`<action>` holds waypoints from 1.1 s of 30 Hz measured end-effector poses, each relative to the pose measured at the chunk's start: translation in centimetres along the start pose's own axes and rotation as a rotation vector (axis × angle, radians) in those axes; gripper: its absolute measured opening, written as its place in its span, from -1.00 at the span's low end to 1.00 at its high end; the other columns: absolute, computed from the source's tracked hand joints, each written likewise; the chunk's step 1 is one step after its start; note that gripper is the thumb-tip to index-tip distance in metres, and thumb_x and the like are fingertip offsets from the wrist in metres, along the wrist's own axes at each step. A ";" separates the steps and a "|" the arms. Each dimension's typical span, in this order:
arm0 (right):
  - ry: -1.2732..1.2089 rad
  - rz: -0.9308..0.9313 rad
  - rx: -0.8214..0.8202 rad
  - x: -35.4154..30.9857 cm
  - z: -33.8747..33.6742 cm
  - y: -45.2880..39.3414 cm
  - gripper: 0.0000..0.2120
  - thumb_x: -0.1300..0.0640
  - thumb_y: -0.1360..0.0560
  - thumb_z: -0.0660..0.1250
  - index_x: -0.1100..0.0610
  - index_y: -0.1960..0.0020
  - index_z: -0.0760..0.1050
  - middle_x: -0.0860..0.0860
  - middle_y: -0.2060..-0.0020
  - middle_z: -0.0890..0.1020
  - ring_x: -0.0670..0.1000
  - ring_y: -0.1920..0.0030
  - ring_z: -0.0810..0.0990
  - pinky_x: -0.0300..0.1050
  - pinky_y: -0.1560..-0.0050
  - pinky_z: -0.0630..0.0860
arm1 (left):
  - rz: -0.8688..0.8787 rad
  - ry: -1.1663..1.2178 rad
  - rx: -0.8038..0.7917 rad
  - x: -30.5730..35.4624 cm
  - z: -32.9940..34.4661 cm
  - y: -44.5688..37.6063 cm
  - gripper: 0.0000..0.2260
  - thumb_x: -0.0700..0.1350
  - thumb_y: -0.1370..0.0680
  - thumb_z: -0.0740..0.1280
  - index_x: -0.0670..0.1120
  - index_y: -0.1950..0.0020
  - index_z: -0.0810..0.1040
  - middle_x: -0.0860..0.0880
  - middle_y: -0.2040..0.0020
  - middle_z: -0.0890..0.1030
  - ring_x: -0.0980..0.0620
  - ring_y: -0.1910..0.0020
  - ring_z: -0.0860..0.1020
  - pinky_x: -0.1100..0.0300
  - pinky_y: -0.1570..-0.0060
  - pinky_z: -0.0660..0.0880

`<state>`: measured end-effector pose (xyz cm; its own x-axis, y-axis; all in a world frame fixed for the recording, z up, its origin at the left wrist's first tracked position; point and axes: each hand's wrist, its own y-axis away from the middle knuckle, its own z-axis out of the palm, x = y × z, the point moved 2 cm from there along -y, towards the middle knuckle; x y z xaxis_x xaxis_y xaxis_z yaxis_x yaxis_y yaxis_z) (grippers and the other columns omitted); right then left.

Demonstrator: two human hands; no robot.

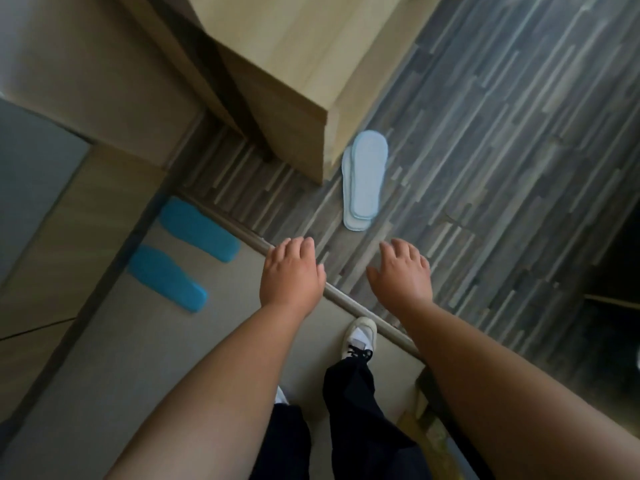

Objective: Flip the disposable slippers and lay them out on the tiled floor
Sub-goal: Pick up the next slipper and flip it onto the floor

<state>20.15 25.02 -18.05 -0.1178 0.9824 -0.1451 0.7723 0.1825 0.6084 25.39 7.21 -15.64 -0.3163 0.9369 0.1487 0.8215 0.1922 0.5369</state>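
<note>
Pale blue and thin, the two stacked disposable slippers (363, 180) lie sole-up on the dark striped floor (502, 150), one almost squarely over the other, just beside the corner of a wooden cabinet (287, 81). Both hands hover above the floor short of the stack, holding nothing: the left hand (292, 271) hangs over the threshold strip (360, 310) with its fingers loosely curled, the right hand (401, 271) has its fingers spread and slack.

From here the likeliest slip is pinching both slippers as one, since they overlap so closely; they would then turn over together and land stacked again rather than laid apart. Such light material may also fold or flutter if it is flicked rather than placed. The cabinet corner stands close on the stack's left, so a reach from that side risks knuckles catching wood or the pair being nudged underneath it.

Two brighter blue slippers (183, 251) lie well apart to the left on the pale floor (114, 375) past the threshold. A sneaker (360, 336) stands right at the strip, which could catch a toe when stepping forward.
</note>
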 end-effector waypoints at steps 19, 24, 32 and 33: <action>-0.407 0.269 -0.047 4.8 -1.8 -14.3 -0.49 -0.09 -0.59 0.17 0.15 -0.45 0.29 0.15 -0.38 0.41 0.17 -0.35 0.42 0.07 -0.27 0.41 | -0.101 0.383 -0.209 7.5 1.6 -17.7 -0.63 0.00 -0.60 0.15 -0.11 -0.36 0.42 -0.15 -0.31 0.49 -0.18 -0.25 0.49 0.00 -0.16 0.45; -0.495 0.298 -0.043 5.1 0.4 -19.0 -0.50 -0.08 -0.60 0.16 0.16 -0.45 0.29 0.14 -0.39 0.40 0.15 -0.33 0.44 0.03 -0.21 0.42 | -0.164 0.491 -0.212 7.3 4.6 -22.3 -0.70 -0.03 -0.58 0.20 -0.10 -0.25 0.49 -0.12 -0.20 0.57 -0.12 -0.14 0.54 0.09 -0.07 0.46; -0.540 0.286 -0.115 7.3 5.9 -31.0 -0.47 -0.07 -0.59 0.21 0.20 -0.45 0.29 0.19 -0.38 0.43 0.19 -0.33 0.45 0.02 -0.25 0.40 | -0.375 0.622 -0.212 7.7 11.3 -32.7 -0.81 -0.04 -0.58 0.22 -0.09 -0.11 0.51 -0.11 -0.08 0.61 -0.11 -0.05 0.57 0.10 0.02 0.47; -0.551 0.292 -0.122 7.6 6.7 -32.3 -0.47 -0.07 -0.58 0.22 0.20 -0.44 0.30 0.19 -0.37 0.44 0.19 -0.33 0.46 0.03 -0.25 0.40 | -0.375 0.615 -0.221 7.9 12.3 -33.9 -0.82 -0.04 -0.58 0.22 -0.08 -0.10 0.50 -0.11 -0.07 0.61 -0.13 -0.06 0.57 0.06 -0.03 0.50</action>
<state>-1.54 26.31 -44.03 0.4505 0.8334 -0.3200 0.6435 -0.0548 0.7634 0.85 11.68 -42.84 -0.8172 0.4760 0.3251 0.5126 0.3421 0.7876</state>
